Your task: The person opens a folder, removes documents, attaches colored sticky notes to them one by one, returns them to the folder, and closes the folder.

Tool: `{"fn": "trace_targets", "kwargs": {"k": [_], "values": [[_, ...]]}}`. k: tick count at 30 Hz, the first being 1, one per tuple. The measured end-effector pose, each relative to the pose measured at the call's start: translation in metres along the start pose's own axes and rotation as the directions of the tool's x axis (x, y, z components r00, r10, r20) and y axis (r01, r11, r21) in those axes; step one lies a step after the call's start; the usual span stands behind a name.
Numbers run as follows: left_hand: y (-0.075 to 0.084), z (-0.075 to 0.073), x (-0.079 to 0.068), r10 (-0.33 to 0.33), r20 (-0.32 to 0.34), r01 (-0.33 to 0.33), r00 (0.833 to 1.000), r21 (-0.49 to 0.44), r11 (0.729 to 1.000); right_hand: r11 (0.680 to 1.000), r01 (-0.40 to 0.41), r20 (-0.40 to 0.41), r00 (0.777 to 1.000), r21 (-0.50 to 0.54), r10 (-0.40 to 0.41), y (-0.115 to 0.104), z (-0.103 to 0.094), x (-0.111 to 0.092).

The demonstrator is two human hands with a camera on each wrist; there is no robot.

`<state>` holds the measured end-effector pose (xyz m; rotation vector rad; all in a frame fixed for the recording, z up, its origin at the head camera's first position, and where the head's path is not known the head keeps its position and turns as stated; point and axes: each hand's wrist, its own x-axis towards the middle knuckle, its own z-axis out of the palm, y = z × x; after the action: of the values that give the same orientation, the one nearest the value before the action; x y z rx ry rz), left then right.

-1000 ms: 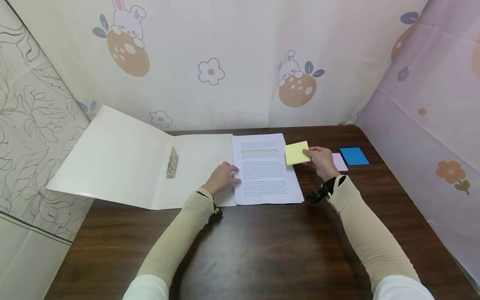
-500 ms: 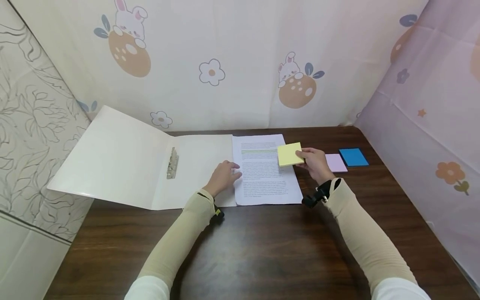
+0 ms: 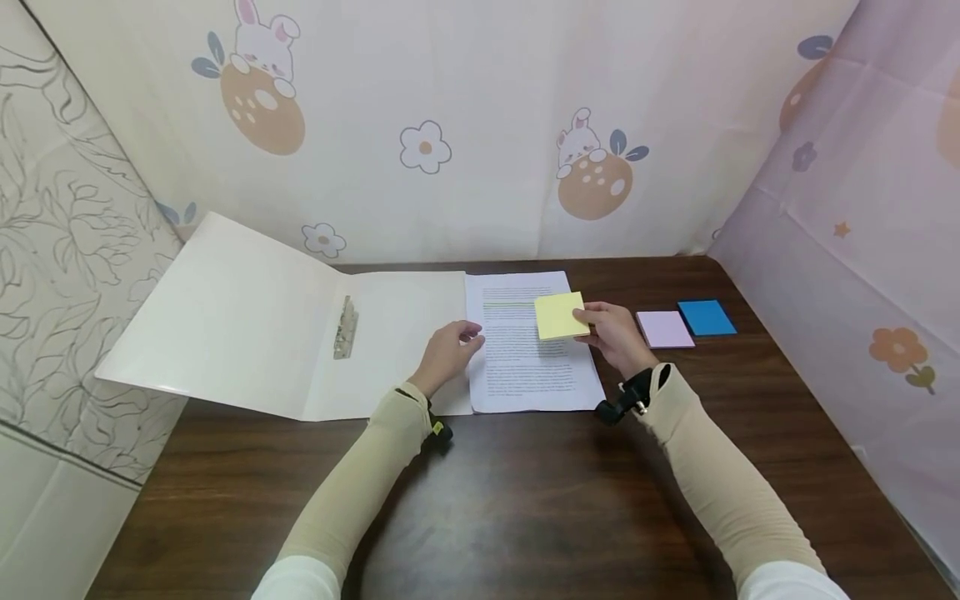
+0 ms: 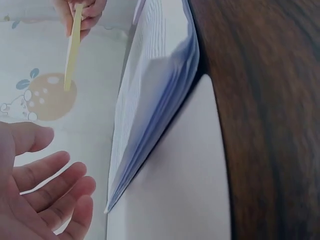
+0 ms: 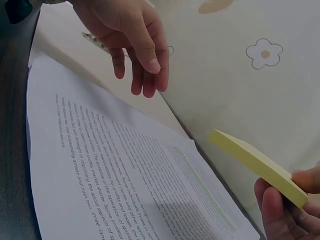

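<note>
We are watching the right hand [image 3: 617, 333] pinching a square pad of yellow sticky notes [image 3: 558, 317], which is hovering above a stack of white printed paper [image 3: 517, 371] and hiding part of its text from the head camera. The right-wrist view is cutting that hand off. The left hand [image 3: 446, 354] is hanging near the stack's left edge, thumb and fingers standing apart; the left-wrist view is cropping it. The stack is lying against a spread white binder [image 3: 225, 325], and we are finding the binder's small metal clip [image 3: 345, 327] hard to make out. Rightward, 1 lilac square [image 3: 665, 329] and 1 blue square [image 3: 707, 317] are lying on the dark brown wooden table [image 3: 487, 508], their thickness escaping us.
</note>
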<state>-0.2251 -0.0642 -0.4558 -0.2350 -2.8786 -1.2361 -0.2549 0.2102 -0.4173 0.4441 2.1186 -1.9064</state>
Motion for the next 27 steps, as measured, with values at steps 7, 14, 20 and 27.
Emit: {"fn": "trace_targets", "kwargs": {"k": [7, 14, 20, 27], "values": [[0.005, 0.001, -0.002, 0.001, -0.014, -0.002, 1.0, -0.088, 0.996, 1.0, 0.01, 0.048, 0.999, 0.011, -0.01, -0.001, 0.006, -0.004], [0.012, 0.004, -0.002, -0.03, 0.004, 0.03, 1.0, -0.148, 0.988, 0.999, -0.001, 0.099, 0.995, 0.044, -0.003, 0.0, 0.012, -0.009], [0.02, 0.008, -0.002, -0.044, 0.018, 0.047, 0.999, -0.206, 0.977, 0.997, -0.024, 0.139, 0.99, 0.078, 0.013, 0.001, 0.018, -0.013], [0.024, 0.011, -0.003, -0.081, 0.04, 0.088, 0.996, -0.257, 0.962, 0.996, -0.02, 0.183, 0.983, 0.089, 0.003, 0.001, 0.025, -0.019]]}}
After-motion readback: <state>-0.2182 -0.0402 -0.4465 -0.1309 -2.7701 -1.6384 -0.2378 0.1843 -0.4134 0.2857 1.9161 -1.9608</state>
